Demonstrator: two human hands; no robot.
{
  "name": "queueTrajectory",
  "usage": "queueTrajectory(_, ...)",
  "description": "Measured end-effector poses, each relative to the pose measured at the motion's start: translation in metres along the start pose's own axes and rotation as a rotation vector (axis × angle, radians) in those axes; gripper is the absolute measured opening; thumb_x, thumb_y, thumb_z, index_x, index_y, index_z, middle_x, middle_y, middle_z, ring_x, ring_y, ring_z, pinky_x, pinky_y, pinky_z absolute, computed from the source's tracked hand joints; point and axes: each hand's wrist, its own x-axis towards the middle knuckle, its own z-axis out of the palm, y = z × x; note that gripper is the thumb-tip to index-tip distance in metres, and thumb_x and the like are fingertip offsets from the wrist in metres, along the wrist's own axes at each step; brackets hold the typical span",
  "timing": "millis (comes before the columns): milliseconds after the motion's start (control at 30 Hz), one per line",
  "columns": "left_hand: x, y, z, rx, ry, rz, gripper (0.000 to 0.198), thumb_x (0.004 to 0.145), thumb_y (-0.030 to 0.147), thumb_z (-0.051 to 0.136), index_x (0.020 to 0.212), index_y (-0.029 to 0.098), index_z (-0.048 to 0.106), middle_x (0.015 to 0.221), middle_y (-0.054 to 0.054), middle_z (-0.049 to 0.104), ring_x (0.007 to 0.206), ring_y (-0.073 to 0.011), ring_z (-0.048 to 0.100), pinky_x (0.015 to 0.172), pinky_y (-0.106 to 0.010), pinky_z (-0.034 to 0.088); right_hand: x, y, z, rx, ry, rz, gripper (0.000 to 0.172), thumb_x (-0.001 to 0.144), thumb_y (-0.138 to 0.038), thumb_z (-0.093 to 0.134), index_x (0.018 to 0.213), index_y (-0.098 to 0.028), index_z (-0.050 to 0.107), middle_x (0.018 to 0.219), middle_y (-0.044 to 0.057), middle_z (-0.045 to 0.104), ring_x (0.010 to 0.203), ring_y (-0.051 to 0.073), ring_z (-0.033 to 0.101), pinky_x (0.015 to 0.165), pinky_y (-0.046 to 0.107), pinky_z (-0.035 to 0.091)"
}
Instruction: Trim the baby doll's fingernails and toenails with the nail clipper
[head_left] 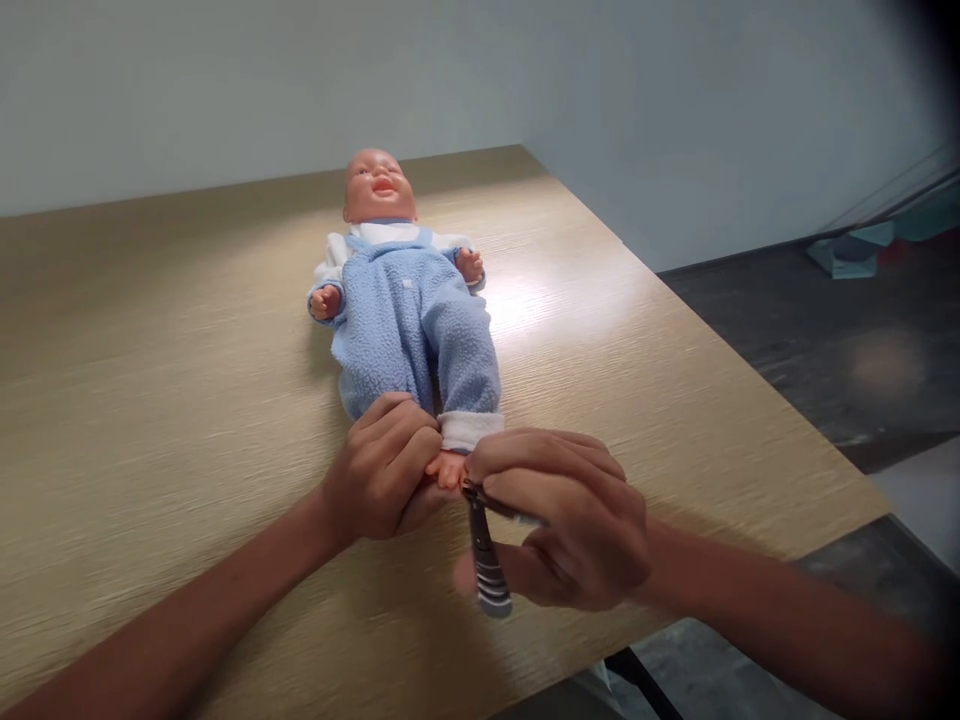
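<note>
A baby doll [390,290] in blue fleece overalls and a white shirt lies on its back, its head toward the far edge of the table. With fingers curled, my left hand [390,465] grips the doll's bare foot [448,470], just below the white trouser cuff [471,430]. Nail clippers [486,560] with a dark, ridged lever are held in my right hand [566,510]. The clippers' jaw end is at the toes; whether it touches them I cannot tell. The doll's other foot is hidden behind my left hand.
The light wooden table [187,400] ends in a right edge running diagonally beside my right forearm. A pale wall [262,90] stands behind it. Folded pale-blue items [851,250] lie on the dark floor [810,340] to the right.
</note>
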Motion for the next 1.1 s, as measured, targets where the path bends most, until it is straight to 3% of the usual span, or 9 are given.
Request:
queueTrajectory(100,0.001,0.002,0.000,0.000,-0.007,-0.007,0.029,0.102,0.034,0.036,0.077,0.021,0.045,0.066,-0.004,0.053,0.064,-0.0201,0.048,0.068,-0.040,0.048,-0.002,0.002,-0.001,-0.002,0.060,0.011,0.030,0.094,-0.039,0.069,0.095,-0.012,0.058,0.086,0.006,0.074,0.084,0.011,0.074,0.081,0.017,0.060)
queueTrajectory(300,0.004,0.008,0.001,-0.005,0.024,-0.057,0.030,0.100,0.034,0.031,0.075,0.022,0.042,0.065,-0.005,0.051,0.063,-0.0212,0.047,0.067,-0.041,0.046,0.004,-0.001,-0.016,-0.079,-0.148,-0.091,0.026,0.087,-0.039,0.076,0.088,-0.016,0.062,0.090,0.006,0.077,0.087,0.015,0.076,0.083,0.024,0.064)
queueTrajectory(400,0.005,0.008,0.002,-0.004,0.032,-0.066,0.030,0.100,0.035,0.031,0.074,0.022,0.042,0.066,-0.005,0.051,0.063,-0.0212,0.047,0.067,-0.041,0.046,0.007,-0.002,-0.019,-0.089,-0.176,-0.096,0.025,0.083,-0.036,0.080,0.087,-0.018,0.064,0.089,0.004,0.076,0.088,0.016,0.076,0.081,0.024,0.064)
queueTrajectory(667,0.004,0.009,0.003,-0.009,0.038,-0.075,0.026,0.098,0.029,0.033,0.074,0.022,0.039,0.066,-0.005,0.051,0.064,-0.0201,0.045,0.066,-0.041,0.046,0.006,-0.005,-0.017,-0.086,-0.194,-0.033,0.033,0.080,-0.033,0.084,0.094,-0.011,0.063,0.094,0.009,0.076,0.089,0.015,0.075,0.083,0.025,0.063)
queueTrajectory(900,0.004,0.009,0.004,-0.003,0.040,-0.073,0.028,0.098,0.031,0.032,0.073,0.022,0.039,0.064,-0.006,0.051,0.063,-0.0205,0.043,0.066,-0.042,0.046,0.010,-0.009,-0.012,-0.040,-0.168,0.079,0.017,0.092,-0.027,0.071,0.094,-0.013,0.063,0.090,0.007,0.074,0.086,0.014,0.074,0.082,0.023,0.061)
queueTrajectory(1100,0.006,0.008,0.004,0.002,0.044,-0.066,0.031,0.099,0.032,0.031,0.071,0.022,0.040,0.063,-0.005,0.051,0.062,-0.0205,0.044,0.064,-0.041,0.045,0.010,-0.008,-0.011,-0.039,-0.187,0.116,0.029,0.089,-0.035,0.075,0.102,-0.014,0.060,0.091,0.005,0.075,0.089,0.013,0.074,0.084,0.021,0.059)
